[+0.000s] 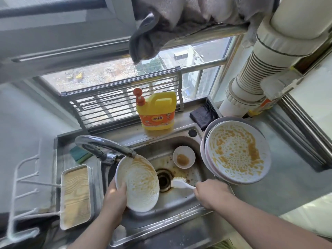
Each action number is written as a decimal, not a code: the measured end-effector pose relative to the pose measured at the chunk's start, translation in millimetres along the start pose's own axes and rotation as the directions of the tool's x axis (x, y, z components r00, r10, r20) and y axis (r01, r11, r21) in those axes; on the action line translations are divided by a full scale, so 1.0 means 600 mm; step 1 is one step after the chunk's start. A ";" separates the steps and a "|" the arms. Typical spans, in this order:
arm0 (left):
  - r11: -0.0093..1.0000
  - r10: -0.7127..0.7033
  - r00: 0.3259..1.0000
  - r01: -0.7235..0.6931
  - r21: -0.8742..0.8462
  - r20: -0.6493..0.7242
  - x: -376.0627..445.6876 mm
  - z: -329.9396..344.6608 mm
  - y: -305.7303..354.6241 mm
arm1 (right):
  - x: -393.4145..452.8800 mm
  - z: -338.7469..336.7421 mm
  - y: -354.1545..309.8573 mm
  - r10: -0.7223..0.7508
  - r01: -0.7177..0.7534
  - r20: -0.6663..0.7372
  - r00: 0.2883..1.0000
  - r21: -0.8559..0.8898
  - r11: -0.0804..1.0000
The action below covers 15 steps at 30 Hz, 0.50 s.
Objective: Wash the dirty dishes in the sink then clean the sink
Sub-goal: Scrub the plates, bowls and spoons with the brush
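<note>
Scrubbing is the step in hand, so we go left to right. A tray (76, 196) with wood-grain inside sits on the counter (280, 194) left of the sink (172, 203), not in play. Our left hand (115, 196) is clamped on the lower-left rim of the dirty plate (137, 183), tilted over the basin, top edge just under the faucet (106, 147); no water visible from here. Orange sauce covers its upper right half. Our right hand (211, 194) is closed on the handle of the white brush (179, 183), bristles near the drain (164, 178), apart from the plate. We judge the brush should reach the sauce patch, stroking downward so runoff drops into the drain, left grip firm since the rim looks slick. A small bowl (184, 156) waits in the basin; the stack of plates (235, 151) at the right rim overhangs, so we'd keep the elbow clear. Detergent bottle (156, 110) stands behind.
</note>
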<state>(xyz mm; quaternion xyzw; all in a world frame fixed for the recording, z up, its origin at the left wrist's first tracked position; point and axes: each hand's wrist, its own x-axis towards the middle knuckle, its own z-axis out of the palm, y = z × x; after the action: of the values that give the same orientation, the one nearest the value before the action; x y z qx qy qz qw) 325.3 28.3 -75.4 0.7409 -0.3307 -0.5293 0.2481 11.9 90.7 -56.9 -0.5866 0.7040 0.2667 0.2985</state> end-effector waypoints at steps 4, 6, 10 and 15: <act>0.996 -0.005 0.999 0.008 0.086 -0.035 -0.002 0.018 -0.021 | 0.027 0.032 -0.049 -0.150 0.166 0.077 0.986 -0.293 0.942; 0.997 -0.061 0.995 0.065 0.047 -0.075 0.005 0.024 -0.033 | 0.035 0.049 -0.064 -0.190 0.208 0.083 0.978 -0.341 0.917; 0.986 -0.165 0.977 0.166 -0.008 -0.137 0.013 0.041 -0.050 | 0.015 0.058 -0.055 -0.293 0.282 -0.066 0.954 -0.139 0.949; 0.920 -0.370 0.909 0.329 -0.215 -0.190 0.023 0.074 -0.060 | -0.050 0.099 0.025 -0.308 0.379 -0.308 0.900 0.206 0.902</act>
<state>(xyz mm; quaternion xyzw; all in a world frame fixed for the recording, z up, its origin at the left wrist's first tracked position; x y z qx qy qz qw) 294.7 40.8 -124.1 0.8186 -0.1130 -0.5044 0.2504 7.5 156.5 -74.7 -0.6887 0.6510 0.0323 0.3176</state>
